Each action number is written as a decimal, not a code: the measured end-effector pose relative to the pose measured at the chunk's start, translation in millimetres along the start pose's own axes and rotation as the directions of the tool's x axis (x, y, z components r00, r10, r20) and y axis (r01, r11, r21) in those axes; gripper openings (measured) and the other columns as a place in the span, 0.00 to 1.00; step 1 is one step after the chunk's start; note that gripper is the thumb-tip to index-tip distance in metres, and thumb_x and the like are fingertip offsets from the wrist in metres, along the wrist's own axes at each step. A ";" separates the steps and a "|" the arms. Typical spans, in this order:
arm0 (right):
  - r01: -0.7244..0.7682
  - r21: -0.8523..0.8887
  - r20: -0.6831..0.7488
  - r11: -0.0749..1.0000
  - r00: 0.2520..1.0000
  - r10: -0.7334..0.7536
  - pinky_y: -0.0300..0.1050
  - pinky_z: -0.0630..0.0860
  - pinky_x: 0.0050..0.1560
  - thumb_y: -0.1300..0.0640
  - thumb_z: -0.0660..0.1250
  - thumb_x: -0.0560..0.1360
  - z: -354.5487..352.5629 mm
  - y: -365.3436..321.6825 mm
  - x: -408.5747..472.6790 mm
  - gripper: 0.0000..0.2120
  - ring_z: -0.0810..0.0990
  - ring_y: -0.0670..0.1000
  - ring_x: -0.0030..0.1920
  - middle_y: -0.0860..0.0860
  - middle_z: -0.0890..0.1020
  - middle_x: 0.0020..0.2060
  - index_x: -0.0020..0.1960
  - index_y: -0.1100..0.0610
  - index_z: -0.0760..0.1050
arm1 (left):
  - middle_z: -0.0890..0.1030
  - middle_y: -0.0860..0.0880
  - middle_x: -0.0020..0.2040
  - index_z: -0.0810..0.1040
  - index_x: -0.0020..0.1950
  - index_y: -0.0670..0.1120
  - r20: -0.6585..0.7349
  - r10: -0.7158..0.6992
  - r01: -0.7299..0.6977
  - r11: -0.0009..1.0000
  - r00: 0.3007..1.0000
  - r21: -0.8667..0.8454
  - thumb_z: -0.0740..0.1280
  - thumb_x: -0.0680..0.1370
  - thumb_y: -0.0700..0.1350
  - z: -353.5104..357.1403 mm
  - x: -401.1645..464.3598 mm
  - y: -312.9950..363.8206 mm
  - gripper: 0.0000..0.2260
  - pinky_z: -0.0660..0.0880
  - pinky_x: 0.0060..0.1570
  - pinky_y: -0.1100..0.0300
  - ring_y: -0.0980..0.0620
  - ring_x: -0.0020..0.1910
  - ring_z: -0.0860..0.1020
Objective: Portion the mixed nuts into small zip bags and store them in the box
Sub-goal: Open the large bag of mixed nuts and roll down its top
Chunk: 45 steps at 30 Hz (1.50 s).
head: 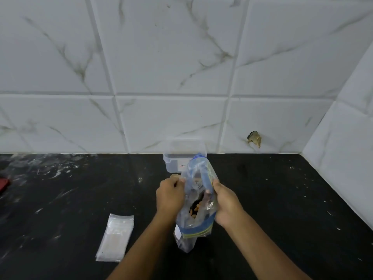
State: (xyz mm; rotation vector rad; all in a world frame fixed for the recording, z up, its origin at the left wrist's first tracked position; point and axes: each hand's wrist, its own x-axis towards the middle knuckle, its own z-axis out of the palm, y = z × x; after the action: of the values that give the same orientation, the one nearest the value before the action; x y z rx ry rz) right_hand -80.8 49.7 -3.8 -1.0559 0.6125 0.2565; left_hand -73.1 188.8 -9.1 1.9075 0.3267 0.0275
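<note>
— Where's the clear, blue-zipped plastic nut bag [198,201]?
— Lower centre, between left hand [170,196] and right hand [227,203]; both pinch its mouth.
— Counts?
— One clear lidded box [177,160] behind; one stack of small zip bags [116,237] lower left on the black worktop [282,199].
</note>
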 end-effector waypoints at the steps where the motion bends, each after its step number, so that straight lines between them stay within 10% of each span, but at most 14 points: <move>1: -0.030 0.076 -0.003 0.997 1.000 0.031 0.46 0.76 0.37 0.53 0.64 0.77 -3.6 -2.9 3.2 0.11 0.80 0.53 0.31 0.56 0.81 0.31 0.43 0.60 0.77 | 0.81 0.41 0.38 0.79 0.40 0.40 0.083 -0.146 0.162 0.955 0.986 -0.248 0.62 0.81 0.44 -2.3 5.1 1.7 0.13 0.77 0.41 0.53 0.46 0.38 0.79; 5: -0.080 0.195 -0.049 0.978 0.995 0.092 0.40 0.73 0.28 0.59 0.63 0.72 -16.4 -19.4 14.0 0.09 0.72 0.52 0.23 0.54 0.73 0.24 0.33 0.58 0.73 | 0.83 0.36 0.48 0.80 0.55 0.36 0.518 -0.345 0.618 0.536 0.782 -0.575 0.61 0.81 0.39 -20.8 16.0 5.8 0.10 0.81 0.49 0.44 0.39 0.48 0.82; 11: -0.074 0.236 -0.059 0.969 0.994 0.091 0.61 0.74 0.61 0.60 0.60 0.77 -25.8 -41.9 4.8 0.07 0.77 0.60 0.46 0.59 0.78 0.41 0.44 0.59 0.76 | 0.80 0.38 0.45 0.75 0.46 0.41 0.550 -0.436 0.695 0.546 0.713 -0.468 0.64 0.72 0.40 -41.5 24.9 -1.7 0.06 0.80 0.37 0.46 0.40 0.44 0.80; 16: -0.006 -0.221 -0.137 0.975 0.990 -0.025 0.51 0.77 0.43 0.54 0.60 0.79 -39.0 -9.3 20.5 0.09 0.78 0.54 0.38 0.56 0.79 0.39 0.48 0.59 0.74 | 0.82 0.37 0.48 0.77 0.55 0.39 0.440 -0.486 0.645 0.668 0.755 -0.370 0.65 0.78 0.45 -30.9 19.5 -17.0 0.11 0.79 0.39 0.47 0.40 0.45 0.82; 19: 0.157 -0.657 -0.101 0.738 0.951 -0.292 0.52 0.78 0.49 0.49 0.60 0.80 -47.0 2.7 28.5 0.11 0.81 0.53 0.46 0.56 0.81 0.47 0.49 0.55 0.75 | 0.80 0.39 0.56 0.73 0.62 0.40 0.305 -0.377 0.466 0.829 0.874 -0.310 0.66 0.79 0.50 -24.4 14.5 -28.3 0.18 0.79 0.43 0.51 0.43 0.48 0.81; 22: 0.379 -0.856 0.130 0.351 0.815 -0.564 0.44 0.75 0.48 0.49 0.63 0.79 -45.4 -4.3 28.9 0.08 0.79 0.47 0.47 0.52 0.79 0.51 0.49 0.51 0.78 | 0.72 0.48 0.58 0.66 0.64 0.47 0.026 -0.107 0.101 0.982 0.994 0.158 0.66 0.77 0.60 -24.5 -1.3 -29.2 0.24 0.77 0.45 0.57 0.51 0.50 0.77; 26: 0.452 -0.892 0.412 -0.011 0.804 -0.428 0.43 0.74 0.57 0.48 0.65 0.78 -30.2 -11.2 25.6 0.17 0.77 0.47 0.58 0.47 0.78 0.59 0.65 0.51 0.75 | 0.77 0.52 0.47 0.66 0.54 0.51 0.019 0.060 -0.061 0.839 0.998 0.541 0.60 0.74 0.69 -27.9 -29.4 -23.9 0.23 0.80 0.44 0.55 0.56 0.42 0.79; 30: 0.323 -0.912 0.401 -0.252 0.829 -0.390 0.43 0.76 0.45 0.51 0.65 0.78 -19.4 -1.6 21.8 0.04 0.80 0.46 0.44 0.46 0.80 0.43 0.49 0.49 0.78 | 0.79 0.53 0.46 0.67 0.55 0.51 0.102 -0.055 -0.009 0.842 0.993 0.540 0.63 0.73 0.68 -21.5 -34.6 -32.7 0.23 0.82 0.46 0.55 0.56 0.41 0.81; 33: 0.291 -0.930 0.357 -0.225 0.859 -0.367 0.42 0.74 0.39 0.50 0.63 0.79 -18.2 4.1 23.2 0.08 0.79 0.47 0.41 0.46 0.78 0.38 0.41 0.48 0.73 | 0.78 0.52 0.47 0.64 0.56 0.52 0.109 -0.148 0.092 0.910 0.983 0.404 0.67 0.71 0.68 -14.9 -30.8 -39.7 0.26 0.82 0.47 0.51 0.52 0.43 0.81; 37: 0.315 -0.917 0.356 -0.245 0.923 -0.144 0.45 0.74 0.44 0.43 0.66 0.76 -16.9 8.5 18.8 0.13 0.79 0.48 0.44 0.49 0.81 0.48 0.54 0.51 0.76 | 0.76 0.52 0.46 0.61 0.54 0.52 0.120 -0.205 0.177 0.961 0.971 0.214 0.72 0.70 0.63 -5.9 -30.2 -45.4 0.26 0.82 0.46 0.47 0.49 0.43 0.82; 42: 0.350 -0.875 0.392 -0.334 0.918 -0.065 0.43 0.70 0.41 0.47 0.63 0.78 -22.7 17.2 17.3 0.11 0.76 0.48 0.42 0.50 0.78 0.45 0.56 0.53 0.74 | 0.75 0.47 0.48 0.61 0.56 0.52 0.145 -0.213 0.213 0.977 0.966 0.011 0.69 0.75 0.42 8.4 -32.8 -52.0 0.19 0.81 0.48 0.43 0.45 0.46 0.81; 45: 0.338 -0.939 0.344 -0.065 0.923 -0.174 0.43 0.70 0.39 0.55 0.61 0.79 -25.9 16.7 25.9 0.06 0.74 0.46 0.36 0.49 0.76 0.38 0.46 0.53 0.76 | 0.76 0.45 0.50 0.66 0.59 0.50 0.143 -0.233 0.258 0.946 0.962 -0.196 0.64 0.76 0.33 8.8 -30.3 -50.1 0.17 0.81 0.49 0.40 0.44 0.49 0.81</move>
State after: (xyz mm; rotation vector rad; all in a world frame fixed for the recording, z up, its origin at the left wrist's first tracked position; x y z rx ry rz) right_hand -76.8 32.9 -40.2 -2.6117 -0.0804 0.4377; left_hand -111.3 189.4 -54.4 1.6373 0.4610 -0.2088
